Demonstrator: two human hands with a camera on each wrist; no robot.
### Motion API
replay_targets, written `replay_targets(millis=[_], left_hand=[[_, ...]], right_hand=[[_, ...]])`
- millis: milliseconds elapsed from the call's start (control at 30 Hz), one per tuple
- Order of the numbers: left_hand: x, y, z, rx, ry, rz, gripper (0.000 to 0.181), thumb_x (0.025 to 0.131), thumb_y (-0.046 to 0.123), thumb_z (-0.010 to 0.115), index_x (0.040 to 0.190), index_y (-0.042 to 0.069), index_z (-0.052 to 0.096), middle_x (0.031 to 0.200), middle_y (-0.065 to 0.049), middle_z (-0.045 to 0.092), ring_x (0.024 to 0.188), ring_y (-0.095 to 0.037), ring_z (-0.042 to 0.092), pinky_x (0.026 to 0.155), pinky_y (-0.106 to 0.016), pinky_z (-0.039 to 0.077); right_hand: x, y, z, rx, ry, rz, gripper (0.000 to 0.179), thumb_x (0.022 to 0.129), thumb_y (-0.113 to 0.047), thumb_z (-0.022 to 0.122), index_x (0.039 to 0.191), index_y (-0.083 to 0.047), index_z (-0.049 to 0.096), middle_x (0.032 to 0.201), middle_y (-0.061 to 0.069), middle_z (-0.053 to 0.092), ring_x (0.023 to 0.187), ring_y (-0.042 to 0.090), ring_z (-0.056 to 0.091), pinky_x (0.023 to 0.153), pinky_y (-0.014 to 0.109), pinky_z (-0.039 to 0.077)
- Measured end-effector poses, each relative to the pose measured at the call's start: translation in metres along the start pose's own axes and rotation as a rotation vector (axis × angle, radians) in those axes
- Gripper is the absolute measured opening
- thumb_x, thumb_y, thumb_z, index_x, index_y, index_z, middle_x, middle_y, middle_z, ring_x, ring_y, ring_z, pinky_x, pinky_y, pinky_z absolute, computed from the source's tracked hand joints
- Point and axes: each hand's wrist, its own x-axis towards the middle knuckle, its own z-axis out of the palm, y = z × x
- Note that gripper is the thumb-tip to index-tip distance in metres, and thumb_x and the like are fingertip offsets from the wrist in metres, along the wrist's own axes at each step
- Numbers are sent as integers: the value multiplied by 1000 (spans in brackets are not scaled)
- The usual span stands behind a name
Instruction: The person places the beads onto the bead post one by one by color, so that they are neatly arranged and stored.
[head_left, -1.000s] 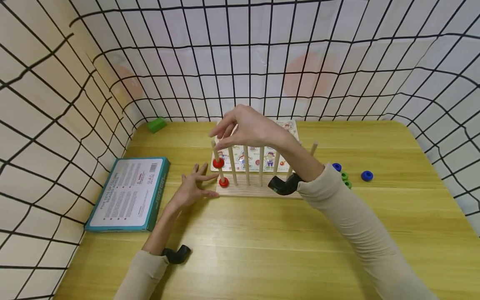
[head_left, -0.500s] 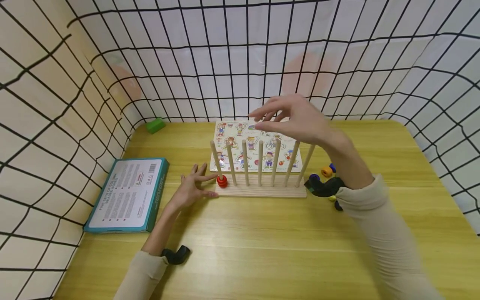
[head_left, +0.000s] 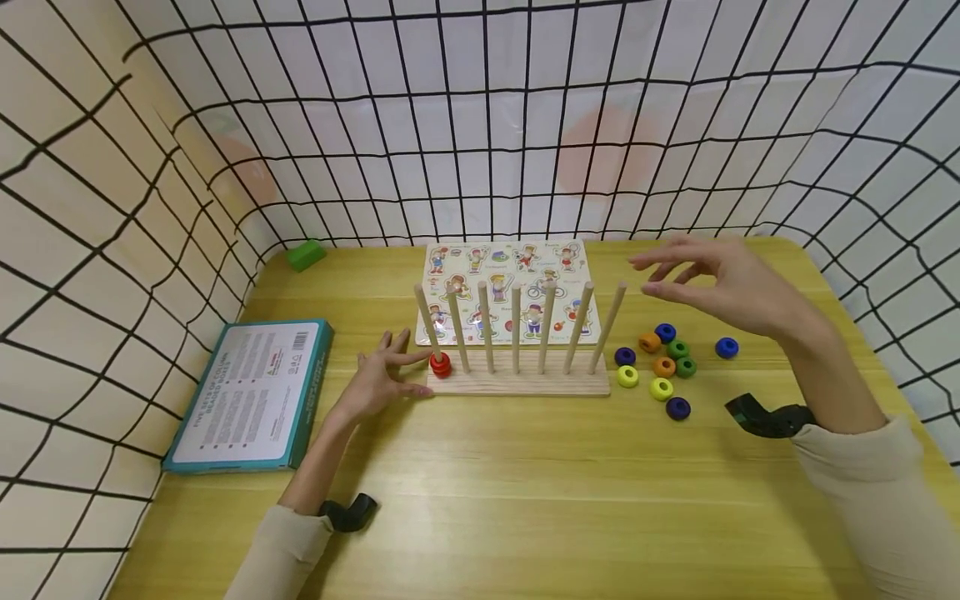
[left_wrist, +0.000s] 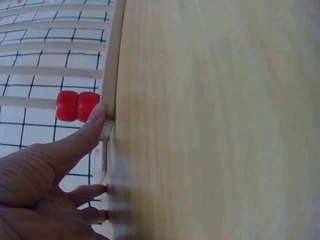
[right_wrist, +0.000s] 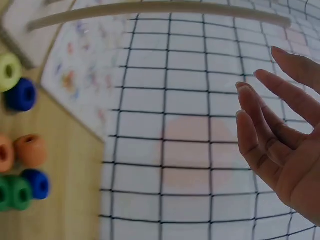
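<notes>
Two red beads sit stacked at the foot of the leftmost peg on the wooden stand, and the other six pegs rise bare! The stand takes the middle of the table, long side facing the person, an arrangement that seems meant to leave every peg within reach.

Off its right end lie the loose beads, in pairs by colour: yellow, orange, green, bright blue and dark purple. One bright blue bead sits apart, out to the right of the cluster; keeping them on this side probably suits the right hand. The picture board lies just behind the stand, while the blue-edged box and green block sit away to the left, likely kept clear of the work.

Now the hands! The left hand has its fingers spread and grasps nothing; the thumb tip rests on the stand's near left corner, right by the lower red bead in the left wrist view, most likely to steady the wood. And the right hand? Up in the air beyond the right-hand peg, fingers loosely bent, a clear gap between thumb and fingertips, nothing held, nothing touched, the beads well apart from it below.
</notes>
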Motion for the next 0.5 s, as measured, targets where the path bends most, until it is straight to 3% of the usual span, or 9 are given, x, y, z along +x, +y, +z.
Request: replay_targets(millis=[133,267,500], left_hand=[[-1,-1,-1,-3,3,-2,62,82,15,87,141,11,64,171,-21,18,161,-46,-6,115,-81,-17],[-2,-1,-1,-4,4,-1,63,82,15,87,140,11,65,171,-21,19,161,-46,-5,115,-81,-17],[-1,1,-1,-2,3,-1,62,82,16,87,140,12,65,171,-22,19,161,-47,-5,115,-81,-17]], right_hand=[[-13,30,10,18,-43,-8,35,98,-19,72,132,-25,70,126,-7,68,102,-2,60,86,9,46],[-30,63,26,18,-109,-35,38,97,-15,73,134,-22,69,121,-11,67,99,-2,61,82,16,53],[-57,96,47,62,-163,-8,36,95,-12,75,131,-12,71,118,8,71,91,1,65,70,25,57]])
